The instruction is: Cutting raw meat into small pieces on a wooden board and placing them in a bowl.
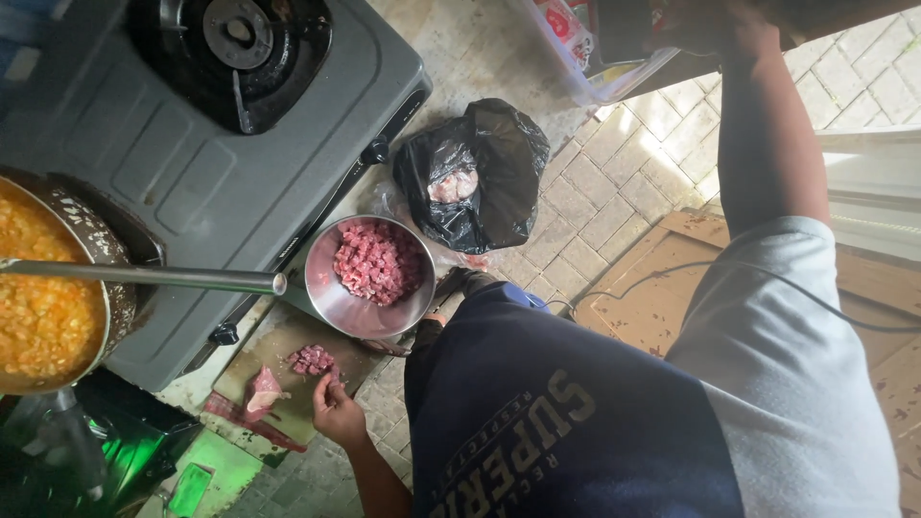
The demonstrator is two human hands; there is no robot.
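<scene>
Diced meat [312, 361] sits in a small red heap on the wooden cutting board [288, 369], and the left hand [336, 411] is right at its near edge, fingers curled down toward the cubes and just touching or about to touch them; whether it pinches any is too small to tell. From that hand the heap lies just ahead and slightly to the left, with a larger uncut meat piece [264, 391] beside it on the board. Straight beyond the heap, touching the board's far end, stands the steel bowl [369, 278] already holding more cubes. The left hand is by far the nearer one. The right hand [710, 24] is raised well away at the top of view, up by a clear plastic container [585, 58], and its grip is cut off by the frame, so I cannot tell its state. A black plastic bag [480, 173] lies past the bowl, and the gas stove [221, 153] and pot of orange stew [43, 297] sit to the left.
</scene>
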